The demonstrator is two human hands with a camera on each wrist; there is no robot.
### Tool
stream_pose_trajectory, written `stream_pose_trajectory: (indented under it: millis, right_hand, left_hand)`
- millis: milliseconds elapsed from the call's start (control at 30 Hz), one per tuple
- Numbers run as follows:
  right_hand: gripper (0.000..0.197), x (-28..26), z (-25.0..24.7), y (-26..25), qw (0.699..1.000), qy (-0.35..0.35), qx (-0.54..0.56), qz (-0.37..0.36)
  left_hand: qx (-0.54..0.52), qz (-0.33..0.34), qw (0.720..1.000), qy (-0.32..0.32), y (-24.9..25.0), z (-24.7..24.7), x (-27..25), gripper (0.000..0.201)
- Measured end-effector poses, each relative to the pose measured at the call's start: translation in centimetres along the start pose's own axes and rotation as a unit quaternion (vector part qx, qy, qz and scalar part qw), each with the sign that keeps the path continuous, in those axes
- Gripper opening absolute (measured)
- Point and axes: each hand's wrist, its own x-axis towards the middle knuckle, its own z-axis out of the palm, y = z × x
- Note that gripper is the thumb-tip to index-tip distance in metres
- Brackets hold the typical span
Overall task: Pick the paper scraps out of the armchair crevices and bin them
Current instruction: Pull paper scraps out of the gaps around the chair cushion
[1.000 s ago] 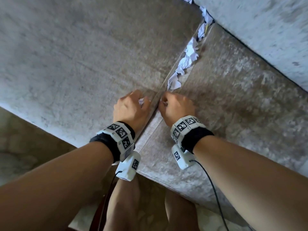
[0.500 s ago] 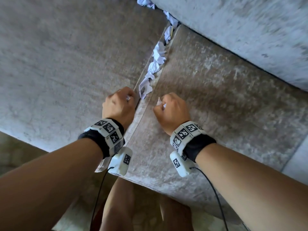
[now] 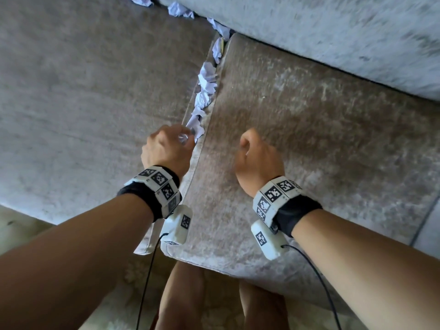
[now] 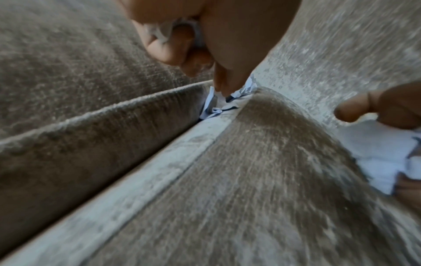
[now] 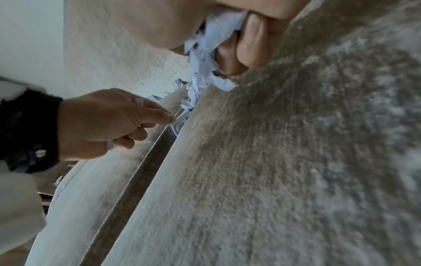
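Since a second ago the right hand (image 3: 258, 160) has pulled back from the crevice (image 4: 196, 124) and off to the right over the seat cushion (image 3: 309, 139), while the left hand (image 3: 166, 148) has stayed at the gap and reached on to the next scrap. Nearest, both forearms cross the front edge of the armchair. The right hand's fingers (image 5: 250, 41) are curled tight on a wad of scraps (image 5: 212, 46), probably so the gathered paper can go to the bin in one trip; no bin is in view. The left hand, just left of the gap, keeps a few bits tucked in its curled fingers (image 4: 173, 46) and points its forefinger and thumb narrowly down onto the nearest crumpled piece (image 4: 230, 97), which sits wedged between the seat cushion and the left cushion (image 3: 95, 91). Farther along, a line of paper scraps (image 3: 204, 91) fills the same crevice, and more lie (image 3: 181, 11) at the far end below the backrest (image 3: 333, 32), so most of the job looks undone.
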Motion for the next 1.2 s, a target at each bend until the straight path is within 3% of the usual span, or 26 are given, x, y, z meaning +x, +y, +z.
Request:
stream_pose_trajectory:
  millis: [167,467,667,800,1000,1200]
  right_hand:
    - [0.006,-0.3,-0.4,1.0,1.0,0.003,0.013,-0.008]
    - [0.018,0.0,-0.3,1.6,1.0,0.0,0.01,-0.025]
    - [0.017,0.1,0.0,1.0,1.0,-0.016,-0.01,-0.025]
    - [0.014,0.1,0.4,0.5,0.999,-0.029,-0.009,-0.032]
    - [0.011,0.8,1.4,-0.8,0.997,-0.041,-0.048,-0.045]
    - [0.007,1.5,2.1,-3.8,0.994,-0.061,-0.011,-0.091]
  left_hand:
    - [0.035,-0.002,0.999,-0.007,0.2,0.3,0.6,0.023]
    - [0.121,0.001,0.991,-0.056,1.0,0.7,1.5,0.027]
    - [0.128,0.024,0.99,-0.049,0.5,0.8,1.4,0.026]
    - [0.09,0.014,0.995,-0.039,0.7,0.3,1.1,0.043]
    - [0.004,0.017,1.0,-0.005,-0.5,-0.6,0.3,0.021]
    - [-0.062,-0.008,0.998,-0.026,-2.3,-2.1,0.3,0.025]
